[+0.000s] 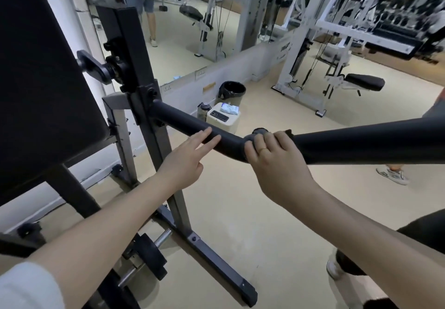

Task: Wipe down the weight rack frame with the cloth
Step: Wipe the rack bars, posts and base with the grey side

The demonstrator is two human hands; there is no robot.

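Observation:
A black padded bar (356,143) juts out from the dark upright post (142,106) of the rack frame and bends at mid-image. My right hand (277,164) grips a dark grey cloth (251,141) wrapped over the bar at the bend, fingers curled over the top. My left hand (190,156) rests with straight fingers on the bar just left of the cloth. A large black back pad (41,87) fills the left side.
Weight plates (149,255) sit on a peg near the rack's base foot (216,267). A white box (224,118) with a phone and wipes, a bottle (203,111) and a black bin (232,91) stand by the mirror wall. White cable machines stand beyond; someone's shoe (392,175) at right.

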